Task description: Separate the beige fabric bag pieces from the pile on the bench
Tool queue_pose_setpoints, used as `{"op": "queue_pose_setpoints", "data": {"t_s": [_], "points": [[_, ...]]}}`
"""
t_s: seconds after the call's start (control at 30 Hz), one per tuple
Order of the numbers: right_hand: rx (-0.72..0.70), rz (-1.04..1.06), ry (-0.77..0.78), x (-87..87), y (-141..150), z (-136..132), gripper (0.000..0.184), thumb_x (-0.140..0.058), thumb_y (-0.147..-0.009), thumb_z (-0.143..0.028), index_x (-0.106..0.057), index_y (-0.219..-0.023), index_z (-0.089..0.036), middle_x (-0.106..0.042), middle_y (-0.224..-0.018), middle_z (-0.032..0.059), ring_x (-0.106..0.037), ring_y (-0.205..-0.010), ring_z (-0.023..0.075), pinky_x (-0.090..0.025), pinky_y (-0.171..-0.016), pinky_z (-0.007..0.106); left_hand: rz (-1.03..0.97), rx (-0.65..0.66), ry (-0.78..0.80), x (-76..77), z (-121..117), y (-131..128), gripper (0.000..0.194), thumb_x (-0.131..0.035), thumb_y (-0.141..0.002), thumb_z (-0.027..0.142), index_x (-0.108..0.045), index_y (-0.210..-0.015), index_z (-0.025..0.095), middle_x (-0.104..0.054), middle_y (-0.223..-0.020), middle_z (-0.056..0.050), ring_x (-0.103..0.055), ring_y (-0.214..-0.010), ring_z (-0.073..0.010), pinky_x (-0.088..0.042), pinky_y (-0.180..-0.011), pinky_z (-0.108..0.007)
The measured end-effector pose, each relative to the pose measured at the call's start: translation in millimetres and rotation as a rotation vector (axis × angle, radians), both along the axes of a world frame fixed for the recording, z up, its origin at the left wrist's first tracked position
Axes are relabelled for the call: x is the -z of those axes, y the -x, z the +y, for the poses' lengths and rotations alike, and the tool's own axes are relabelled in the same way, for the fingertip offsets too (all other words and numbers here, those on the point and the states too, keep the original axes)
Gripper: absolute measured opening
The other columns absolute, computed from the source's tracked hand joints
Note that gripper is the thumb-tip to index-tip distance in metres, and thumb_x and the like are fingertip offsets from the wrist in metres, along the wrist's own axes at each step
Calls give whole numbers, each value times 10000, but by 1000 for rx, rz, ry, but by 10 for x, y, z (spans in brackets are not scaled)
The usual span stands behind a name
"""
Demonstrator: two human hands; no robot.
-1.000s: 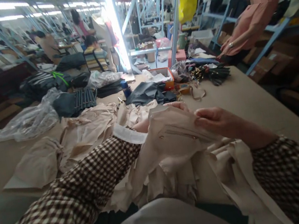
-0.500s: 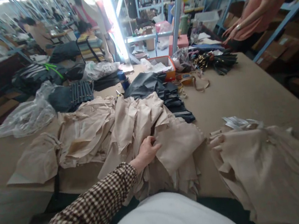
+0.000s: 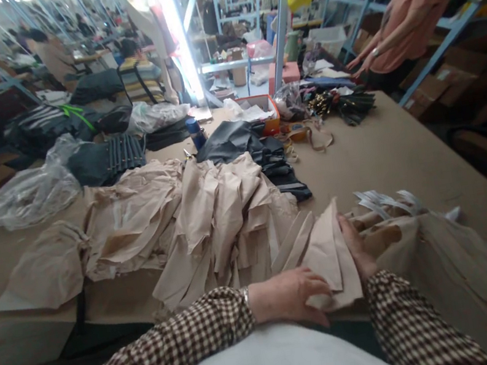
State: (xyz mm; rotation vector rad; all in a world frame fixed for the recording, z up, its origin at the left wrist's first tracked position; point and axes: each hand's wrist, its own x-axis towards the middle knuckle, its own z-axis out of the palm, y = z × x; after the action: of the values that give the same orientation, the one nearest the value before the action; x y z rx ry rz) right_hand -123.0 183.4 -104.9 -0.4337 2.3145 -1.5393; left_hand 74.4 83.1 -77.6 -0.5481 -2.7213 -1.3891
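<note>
Between my two hands is a folded beige fabric piece (image 3: 327, 249), tilted up off the table. My left hand (image 3: 290, 294) has its fingers curled on the lower left edge of this piece. At the opposite edge, my right hand (image 3: 357, 246) grips the fabric from the side, its fingertips partly hidden by cloth. Left of the hands spreads a loose pile of beige fabric pieces (image 3: 197, 215), overlapping one another. A second beige heap (image 3: 454, 272), with white tags (image 3: 380, 203) at its top, lies just beyond my right hand and over the table's front edge.
Dark fabric pieces (image 3: 236, 140) lie behind the beige pile, near a blue can (image 3: 195, 133) and an orange-rimmed box (image 3: 278, 115). Clear plastic wrap (image 3: 25, 194) rests at the left. A co-worker in a pink shirt (image 3: 433, 7) stands past the brown table (image 3: 374, 154).
My left hand has moved right and closer to my body from the pile. My right hand has come in from the right edge, and a beige fabric piece is now lifted between both hands.
</note>
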Motion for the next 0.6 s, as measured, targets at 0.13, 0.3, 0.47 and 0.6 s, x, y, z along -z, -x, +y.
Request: {"op": "queue_pose_setpoints", "data": {"t_s": [0.13,0.3,0.47,0.6], "points": [[120,387,-30,-286,307,226,613,-514,-789,-512,-505,-1295,-166,-568,-1298,138,-566,-1116,260,-419,-1010,427,-233,-428,-18,184,-137,-53,275,-617,-852,336,-693,-1028,140,-676,-1038,-106,-602,-953,-202,-458,-885,-299],[-418,197,-338,8,9,64,339,-499,-816,-433,-669,-980,-190,-701,-914,82,-645,-876,225,-503,-844,360,-517,-743,-83,465,-335,52,244,-547,-850,229,-727,-970,117,-702,-907,-90,-615,-831,-186,-454,-772,-280],[-292,116,-501,691,-267,-74,426,-606,-761,-429,-594,-1071,-138,-668,-972,148,-635,-959,284,-479,-900,403,-645,-774,-187,589,-245,165,257,-524,-819,181,-743,-925,96,-656,-691,-44,-573,-647,-141,-430,-635,-239],[-169,87,-480,902,-284,24,583,-616,-718,-340,-489,-1231,-93,-563,-1232,234,-531,-1187,329,-396,-1016,436,-680,-778,-287,578,-153,165,266,-516,-816,196,-733,-927,89,-561,-577,4,-486,-519,-104,-378,-523,-216]]}}
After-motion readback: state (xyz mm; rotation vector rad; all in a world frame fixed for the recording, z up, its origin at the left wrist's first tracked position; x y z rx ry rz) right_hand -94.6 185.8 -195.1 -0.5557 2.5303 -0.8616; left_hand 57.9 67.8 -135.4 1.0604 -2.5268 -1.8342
